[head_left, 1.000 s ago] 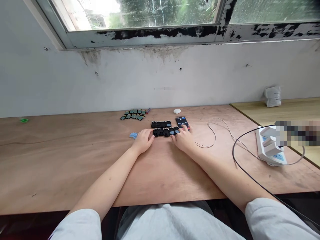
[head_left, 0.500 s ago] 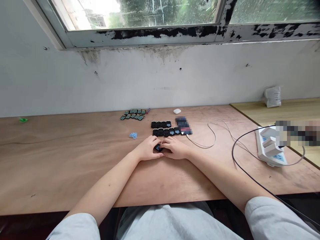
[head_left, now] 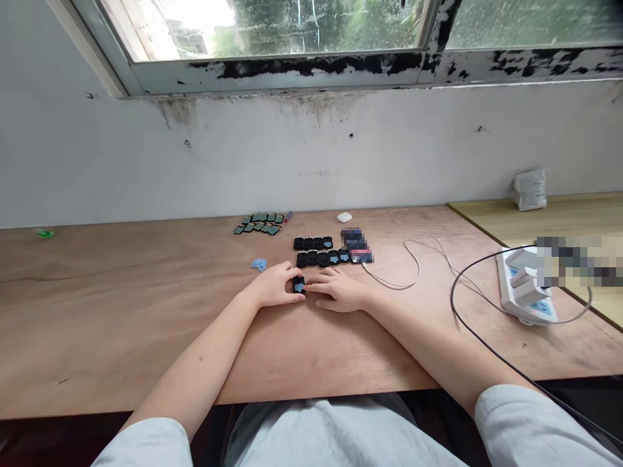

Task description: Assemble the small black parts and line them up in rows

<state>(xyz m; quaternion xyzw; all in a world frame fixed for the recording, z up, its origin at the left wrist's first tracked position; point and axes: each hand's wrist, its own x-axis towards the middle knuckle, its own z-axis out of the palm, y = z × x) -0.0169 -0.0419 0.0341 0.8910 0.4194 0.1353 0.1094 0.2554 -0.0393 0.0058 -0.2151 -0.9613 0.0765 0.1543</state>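
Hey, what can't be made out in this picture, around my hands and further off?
Head view: the edges of the black case, partly covered by the left hand.
Head view: whether the right hand touches the black case; too small to tell.
Head view: the screen of the phone, blurred by pixelation.
Head view: the print on the white packet, too small.

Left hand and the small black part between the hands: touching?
Touching. The head view shows the left hand gripping the small black part, with fingers at its far side and the thumb at its near side.
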